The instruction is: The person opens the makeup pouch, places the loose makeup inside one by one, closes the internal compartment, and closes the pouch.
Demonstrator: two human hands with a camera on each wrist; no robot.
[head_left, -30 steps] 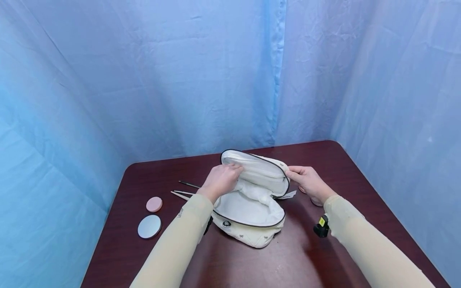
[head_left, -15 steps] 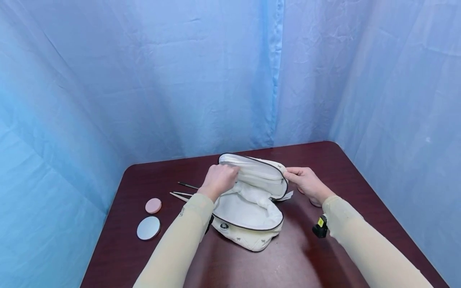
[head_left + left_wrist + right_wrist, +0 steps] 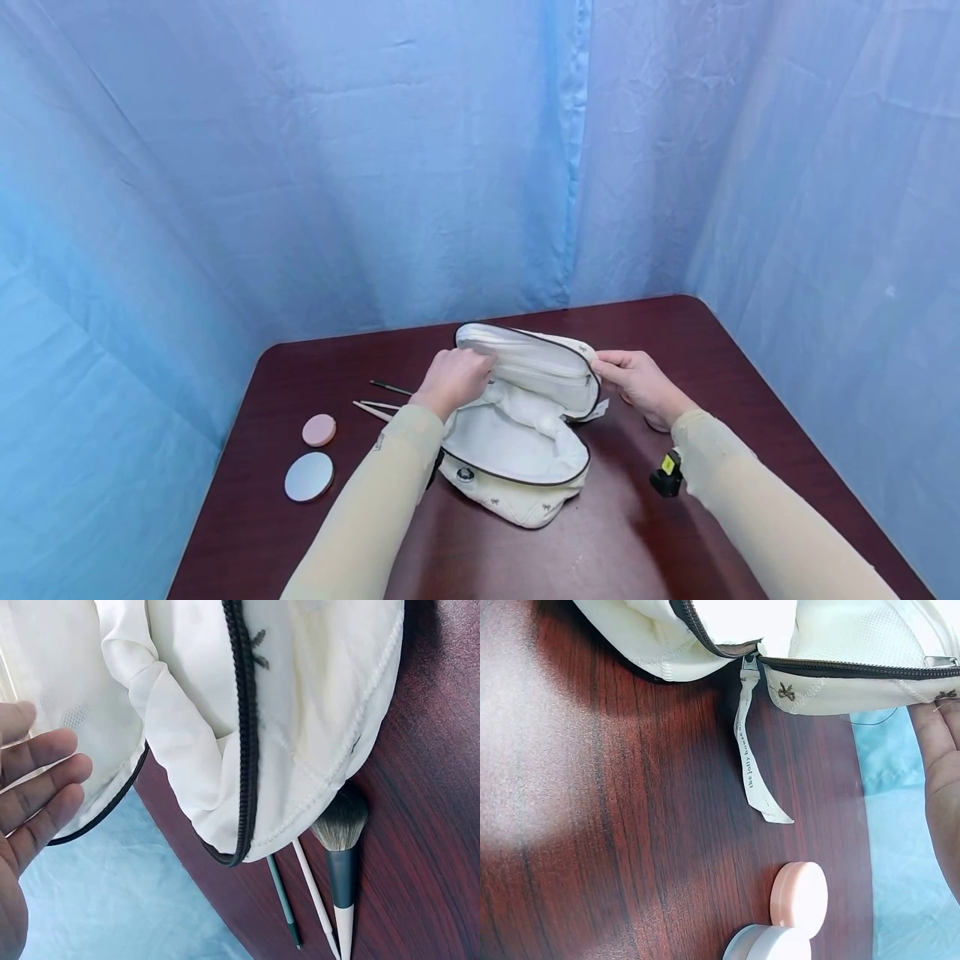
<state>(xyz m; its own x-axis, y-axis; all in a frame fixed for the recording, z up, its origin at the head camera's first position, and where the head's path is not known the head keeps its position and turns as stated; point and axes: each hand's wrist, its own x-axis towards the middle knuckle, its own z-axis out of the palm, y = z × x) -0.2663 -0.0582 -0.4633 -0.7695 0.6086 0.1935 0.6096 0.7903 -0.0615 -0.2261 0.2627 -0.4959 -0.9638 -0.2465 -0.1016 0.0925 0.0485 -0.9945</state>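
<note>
White zip bag (image 3: 525,498) on dark red table (image 3: 592,550), mouth open; pale disc (image 3: 309,477), then pink disc (image 3: 318,430), left of bag; brush (image 3: 343,877) and two thin sticks (image 3: 284,900) at bag's left side; two round containers (image 3: 802,896) near right hand (image 3: 641,383), which pinches edge of raised lid (image 3: 543,360); left hand (image 3: 453,379) loose, fingers apart, beside lid's mesh; blue curtain (image 3: 375,167) behind

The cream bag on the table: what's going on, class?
A person has the cream bag unzipped on the table. Their right hand pinches the edge of its raised lid; the left hand is by the lid's inner side. A brush and two thin handles lie beside the bag, a pink disc and a silvery disc farther left.
</note>
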